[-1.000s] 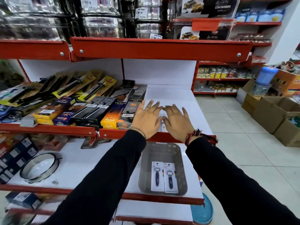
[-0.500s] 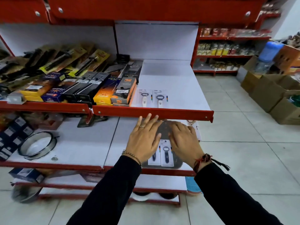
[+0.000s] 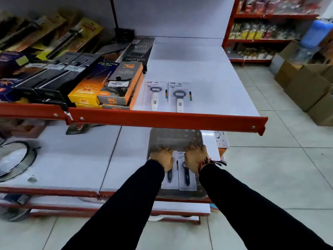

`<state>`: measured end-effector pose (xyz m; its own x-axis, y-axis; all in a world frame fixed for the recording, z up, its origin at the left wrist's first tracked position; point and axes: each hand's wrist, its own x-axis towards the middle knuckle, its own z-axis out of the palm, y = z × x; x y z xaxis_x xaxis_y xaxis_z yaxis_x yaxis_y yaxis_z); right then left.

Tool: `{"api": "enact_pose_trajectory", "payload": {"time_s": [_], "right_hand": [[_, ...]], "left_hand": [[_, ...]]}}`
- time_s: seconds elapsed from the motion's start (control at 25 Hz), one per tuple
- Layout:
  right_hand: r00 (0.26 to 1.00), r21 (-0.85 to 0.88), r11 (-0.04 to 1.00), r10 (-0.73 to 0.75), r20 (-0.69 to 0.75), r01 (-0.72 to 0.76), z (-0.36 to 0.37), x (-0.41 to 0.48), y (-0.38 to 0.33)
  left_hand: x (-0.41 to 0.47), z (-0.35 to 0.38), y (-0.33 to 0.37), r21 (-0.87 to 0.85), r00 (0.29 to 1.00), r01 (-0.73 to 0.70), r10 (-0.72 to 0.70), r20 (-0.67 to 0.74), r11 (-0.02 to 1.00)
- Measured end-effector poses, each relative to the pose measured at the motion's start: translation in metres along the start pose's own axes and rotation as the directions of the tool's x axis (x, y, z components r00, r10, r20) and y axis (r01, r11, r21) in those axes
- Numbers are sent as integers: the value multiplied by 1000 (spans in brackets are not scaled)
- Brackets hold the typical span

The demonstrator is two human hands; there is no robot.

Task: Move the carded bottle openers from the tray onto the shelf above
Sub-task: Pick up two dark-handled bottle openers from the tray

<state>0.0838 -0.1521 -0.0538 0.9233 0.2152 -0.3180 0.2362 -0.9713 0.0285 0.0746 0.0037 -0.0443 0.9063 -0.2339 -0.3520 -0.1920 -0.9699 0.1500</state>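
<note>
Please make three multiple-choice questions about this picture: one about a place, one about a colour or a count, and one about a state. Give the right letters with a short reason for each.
1. Where does the grey tray stand?
A. on the floor
B. on the white shelf below the red-edged one
C. on a cardboard box

2. What colour are the handles of the two carded openers on the upper shelf?
A. white
B. red
C. green

3. What are the left hand and right hand doing?
A. hanging at the person's sides
B. lifting a box
C. reaching down onto the carded openers in the tray

Answers: 1 B, the tray sits under the red shelf edge. 2 A, both handles look white. 3 C, both hands lie on the cards in the tray; their grip is hidden.
</note>
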Motion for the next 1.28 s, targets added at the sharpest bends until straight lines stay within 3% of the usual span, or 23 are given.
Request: {"api": "enact_pose_trajectory", "payload": {"time_s": [0.08, 0.28, 0.44, 0.56, 0.64, 0.76, 0.96, 1.16, 1.28], "right_hand": [[998, -87, 996, -7, 60, 12, 13, 17, 5], [1000, -145, 989, 4, -24, -7, 23, 33, 8], [994, 100, 995, 12, -108, -1, 9, 28, 9], [993, 301, 952, -16, -120, 52, -11, 10, 16], [995, 372, 925, -39, -93, 71, -22, -11, 22], [983, 469, 871, -76, -168, 148, -34, -44, 28], [888, 398, 857, -136, -438, 328, -63, -113, 27], [800, 328, 862, -138, -583, 387, -111, -171, 27], [710, 355, 808, -105, -697, 469, -149, -197, 36]], "left_hand": [[21, 13, -4, 19, 999, -3, 2, 46, 1000], [46, 22, -9, 85, 1000, 7, -9, 25, 996], [45, 7, -8, 75, 1000, 23, -21, -23, 997], [26, -12, -8, -71, 997, 21, -26, -76, 997], [5, -23, -10, -161, 996, -3, -13, -93, 987], [-35, -35, -9, -221, 983, -56, 15, -184, 974], [-109, -66, -2, -218, 916, -226, 131, -379, 949], [-164, -109, 15, -191, 845, -345, 216, -489, 919], [-183, -149, 29, -115, 788, -425, 304, -535, 898]]}}
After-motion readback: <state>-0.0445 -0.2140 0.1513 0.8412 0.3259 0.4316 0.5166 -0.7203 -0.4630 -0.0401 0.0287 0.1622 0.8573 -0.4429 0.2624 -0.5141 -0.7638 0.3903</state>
